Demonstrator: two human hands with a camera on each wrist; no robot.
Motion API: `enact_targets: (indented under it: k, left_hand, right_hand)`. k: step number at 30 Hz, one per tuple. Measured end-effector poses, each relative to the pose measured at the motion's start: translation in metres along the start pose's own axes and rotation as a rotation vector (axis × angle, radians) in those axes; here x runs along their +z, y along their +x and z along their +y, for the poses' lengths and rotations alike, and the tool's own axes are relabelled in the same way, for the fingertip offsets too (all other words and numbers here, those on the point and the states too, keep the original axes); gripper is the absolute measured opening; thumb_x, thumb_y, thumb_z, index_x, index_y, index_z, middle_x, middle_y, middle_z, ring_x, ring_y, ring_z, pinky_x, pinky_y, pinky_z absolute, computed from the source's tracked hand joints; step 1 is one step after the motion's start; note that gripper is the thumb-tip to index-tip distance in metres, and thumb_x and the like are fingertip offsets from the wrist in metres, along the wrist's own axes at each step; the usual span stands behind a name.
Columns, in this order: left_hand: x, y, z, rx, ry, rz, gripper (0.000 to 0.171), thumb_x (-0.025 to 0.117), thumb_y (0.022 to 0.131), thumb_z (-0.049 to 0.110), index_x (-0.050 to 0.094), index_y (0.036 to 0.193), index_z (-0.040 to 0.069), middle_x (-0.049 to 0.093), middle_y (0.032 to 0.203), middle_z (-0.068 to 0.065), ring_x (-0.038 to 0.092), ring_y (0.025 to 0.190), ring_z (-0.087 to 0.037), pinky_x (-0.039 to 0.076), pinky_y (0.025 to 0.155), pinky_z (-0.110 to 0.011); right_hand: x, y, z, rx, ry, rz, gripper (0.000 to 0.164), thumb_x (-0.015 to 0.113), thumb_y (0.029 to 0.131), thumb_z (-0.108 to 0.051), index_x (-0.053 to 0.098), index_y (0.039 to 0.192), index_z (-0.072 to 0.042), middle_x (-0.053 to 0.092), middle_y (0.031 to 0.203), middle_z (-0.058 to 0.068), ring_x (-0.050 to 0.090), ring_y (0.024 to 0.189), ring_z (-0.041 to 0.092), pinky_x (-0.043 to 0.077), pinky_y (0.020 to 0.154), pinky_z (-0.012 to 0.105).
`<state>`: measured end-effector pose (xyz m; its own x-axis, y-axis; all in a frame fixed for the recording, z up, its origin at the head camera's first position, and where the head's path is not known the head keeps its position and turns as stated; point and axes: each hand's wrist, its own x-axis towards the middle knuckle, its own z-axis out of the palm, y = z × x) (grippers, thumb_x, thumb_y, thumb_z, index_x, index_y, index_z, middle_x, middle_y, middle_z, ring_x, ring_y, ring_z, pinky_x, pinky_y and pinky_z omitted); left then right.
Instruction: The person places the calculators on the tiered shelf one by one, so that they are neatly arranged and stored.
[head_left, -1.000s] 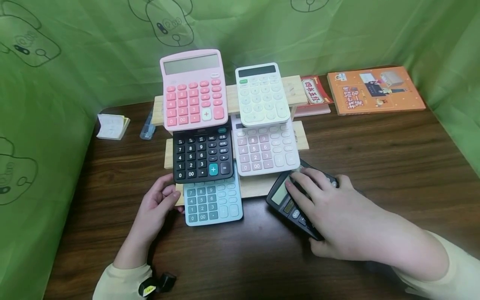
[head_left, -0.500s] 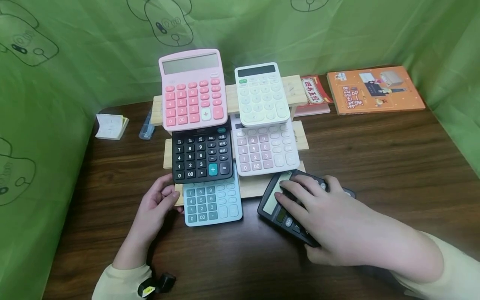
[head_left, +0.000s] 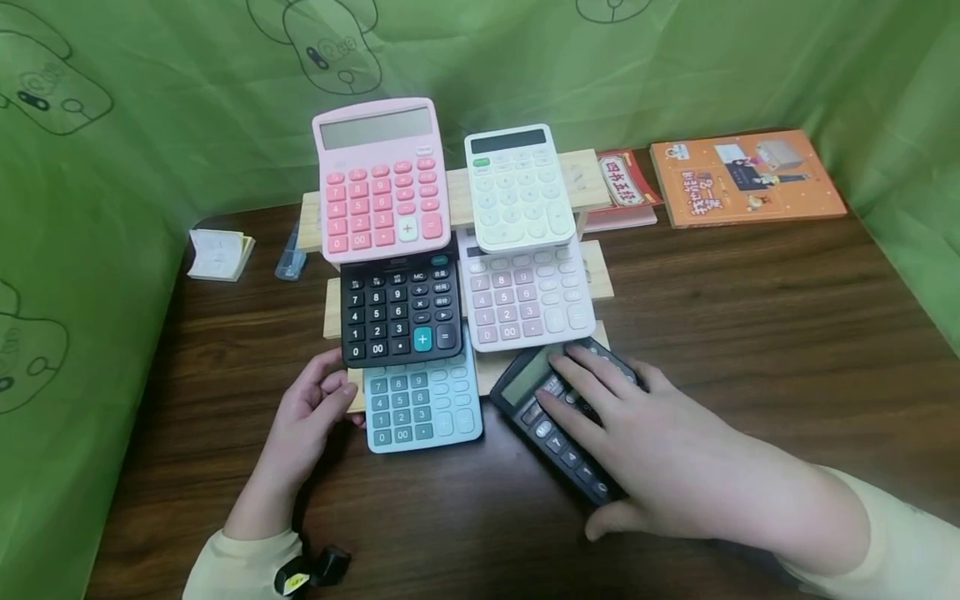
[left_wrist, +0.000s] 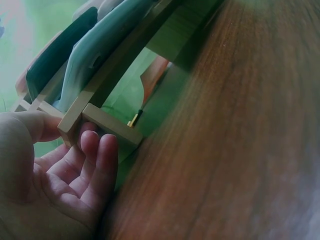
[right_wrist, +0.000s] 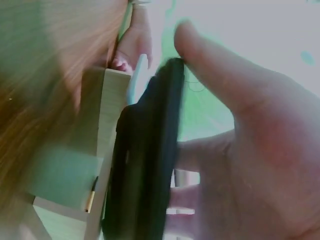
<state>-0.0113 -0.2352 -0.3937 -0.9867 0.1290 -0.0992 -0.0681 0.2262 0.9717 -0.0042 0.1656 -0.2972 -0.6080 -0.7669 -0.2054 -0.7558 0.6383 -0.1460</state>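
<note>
My left hand (head_left: 303, 429) grips the front left corner of a stepped wooden rack (head_left: 592, 185), thumb above and fingers beneath its end bar (left_wrist: 70, 122). Under my right hand (head_left: 652, 450) a black calculator (head_left: 558, 417) lies turned askew at the rack's lowest step. The fingers stretch flat over its screen and keys; in the right wrist view the thumb extends past the edge of that calculator (right_wrist: 145, 155). Left of it on the same step is a blue calculator (head_left: 423, 408). Above sit a black one with a teal key (head_left: 401, 312) and a lilac-keyed one (head_left: 525, 304).
A pink calculator (head_left: 381, 183) and a white calculator (head_left: 517, 187) occupy the top step. Behind on the right are a red book (head_left: 626, 183) and an orange book (head_left: 746, 179). A notepad (head_left: 220, 254) and a small blue item (head_left: 291, 260) lie at left, near the green cloth (head_left: 465, 50).
The right hand has shifted the black calculator leftward and turned it, so its screen end meets the lowest step beside the blue one. Its thumb has spread away. The left hand stays put.
</note>
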Motion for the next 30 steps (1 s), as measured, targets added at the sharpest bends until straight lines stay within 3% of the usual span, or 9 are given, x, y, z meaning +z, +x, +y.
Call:
enact_targets:
  k: [2,5,9,14,19,24,30]
  left_hand:
    - [-0.001,0.000,0.000,0.005,0.002,0.001,0.040,0.048,0.102,0.012,0.041,0.142,0.012,0.066,0.102,-0.018,0.062,0.074,-0.028,0.058,0.063,-0.037]
    - [-0.001,0.001,-0.001,0.012,0.004,-0.007,0.041,0.048,0.102,0.012,0.040,0.143,0.012,0.065,0.099,-0.018,0.061,0.073,-0.028,0.058,0.064,-0.037]
    - [-0.001,0.002,-0.002,0.006,0.004,-0.012,0.041,0.048,0.103,0.013,0.040,0.143,0.012,0.064,0.096,-0.018,0.061,0.073,-0.028,0.059,0.064,-0.038]
    - [-0.001,0.001,-0.002,0.005,0.001,-0.009,0.041,0.048,0.102,0.013,0.040,0.142,0.011,0.064,0.098,-0.018,0.062,0.073,-0.028,0.058,0.064,-0.038]
    - [-0.001,0.001,-0.001,0.011,-0.011,-0.009,0.041,0.048,0.102,0.012,0.040,0.142,0.011,0.064,0.097,-0.019,0.062,0.071,-0.029,0.058,0.063,-0.038]
    - [-0.001,0.001,0.000,0.011,-0.008,-0.006,0.041,0.048,0.102,0.012,0.040,0.142,0.010,0.064,0.097,-0.019,0.062,0.070,-0.028,0.058,0.063,-0.037]
    - [-0.002,-0.001,-0.001,0.000,-0.006,-0.001,0.040,0.048,0.102,0.013,0.040,0.142,0.011,0.064,0.098,-0.019,0.062,0.071,-0.028,0.058,0.063,-0.037]
  right_hand:
    - [-0.001,0.000,0.000,-0.001,-0.017,-0.040,0.116,0.047,0.066,-0.089,0.019,0.156,-0.021,-0.002,0.161,0.013,0.001,0.146,0.036,0.036,0.098,0.067]
    - [-0.001,0.002,0.001,0.005,-0.064,-0.054,0.115,0.067,0.071,-0.073,0.015,0.156,-0.017,-0.001,0.160,0.018,0.004,0.146,0.038,0.040,0.100,0.060]
    - [0.000,0.004,0.001,0.016,-0.067,-0.040,0.109,0.075,0.075,-0.056,0.013,0.156,-0.017,0.005,0.159,0.021,0.011,0.144,0.039,0.046,0.096,0.054]
    - [-0.001,0.003,0.002,-0.003,0.005,-0.013,0.100,0.070,0.080,-0.058,0.014,0.156,-0.024,0.003,0.161,0.015,0.014,0.145,0.034,0.056,0.081,0.045]
    - [0.001,0.004,0.002,0.016,0.016,0.025,0.095,0.062,0.083,-0.064,0.022,0.155,-0.016,0.009,0.160,0.017,0.017,0.144,0.035,0.058,0.073,0.044]
    - [0.004,0.008,-0.002,0.081,0.006,0.052,0.100,0.031,0.082,-0.080,0.023,0.154,-0.011,0.014,0.158,0.020,0.016,0.144,0.035,0.056,0.081,0.047]
    - [0.008,0.010,-0.005,0.100,-0.023,0.056,0.103,0.023,0.082,-0.081,0.022,0.154,-0.007,0.016,0.157,0.022,0.014,0.144,0.037,0.049,0.094,0.049]
